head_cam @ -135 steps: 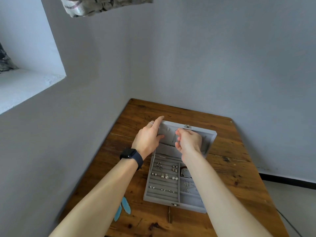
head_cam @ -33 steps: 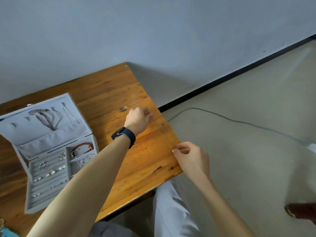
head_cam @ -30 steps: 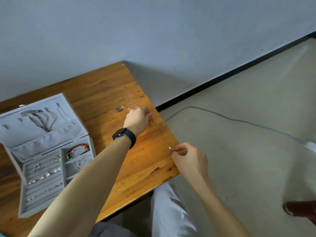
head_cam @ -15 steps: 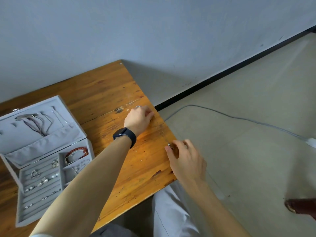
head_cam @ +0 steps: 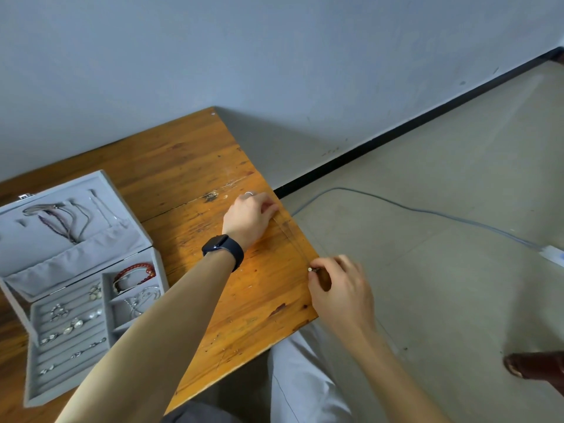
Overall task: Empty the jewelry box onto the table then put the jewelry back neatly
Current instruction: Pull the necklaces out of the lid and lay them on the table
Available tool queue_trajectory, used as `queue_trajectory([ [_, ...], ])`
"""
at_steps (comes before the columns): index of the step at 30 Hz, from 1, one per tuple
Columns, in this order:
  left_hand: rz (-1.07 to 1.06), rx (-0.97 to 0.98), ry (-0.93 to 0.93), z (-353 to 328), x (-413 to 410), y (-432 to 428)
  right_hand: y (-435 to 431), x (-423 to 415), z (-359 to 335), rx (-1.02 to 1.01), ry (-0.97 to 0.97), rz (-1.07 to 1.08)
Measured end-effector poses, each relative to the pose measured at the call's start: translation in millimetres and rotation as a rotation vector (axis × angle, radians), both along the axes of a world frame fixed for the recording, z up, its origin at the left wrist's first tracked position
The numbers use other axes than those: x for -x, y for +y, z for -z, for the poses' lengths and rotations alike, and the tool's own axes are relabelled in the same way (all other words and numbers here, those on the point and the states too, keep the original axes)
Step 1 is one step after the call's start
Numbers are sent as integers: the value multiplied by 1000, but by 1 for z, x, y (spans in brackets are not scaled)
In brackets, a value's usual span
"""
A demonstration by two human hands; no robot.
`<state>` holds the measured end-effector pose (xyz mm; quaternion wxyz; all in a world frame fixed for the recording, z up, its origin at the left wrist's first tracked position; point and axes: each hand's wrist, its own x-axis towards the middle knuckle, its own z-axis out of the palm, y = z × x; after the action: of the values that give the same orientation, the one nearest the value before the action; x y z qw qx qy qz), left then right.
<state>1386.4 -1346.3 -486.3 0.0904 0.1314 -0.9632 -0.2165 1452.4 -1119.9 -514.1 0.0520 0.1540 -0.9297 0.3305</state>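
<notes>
Left hand, right hand pinch necklace — taut.

The worn wooden table carries an open grey jewelry box toward its left side. A thin chain stretches along its right edge, near the front corner.

box: lid's left corner cut by frame edge, near right corner behind left arm | studs: too small to tell | chain: faint thread, its end a speck at right hand | left hand: fingertips curled out of sight | shoe, plug: cut by right edge
</notes>
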Motion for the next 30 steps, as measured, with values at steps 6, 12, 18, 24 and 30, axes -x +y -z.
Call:
queue_trajectory([
  [6,11,-24,33,5,3,4,8,-8,13,11,153,-38],
  [12,-48,-13,40,6,4,12,6,-12,20,28,255,-44],
  [18,-47,-100,-46,-3,2,10,7,-12,19,9,186,-43],
  [24,2,-114,-157,-24,-26,6,13,-13,1,27,152,-55],
  [30,-4,48,-127,-41,-99,3,-14,-15,-38,-8,184,-236],
])
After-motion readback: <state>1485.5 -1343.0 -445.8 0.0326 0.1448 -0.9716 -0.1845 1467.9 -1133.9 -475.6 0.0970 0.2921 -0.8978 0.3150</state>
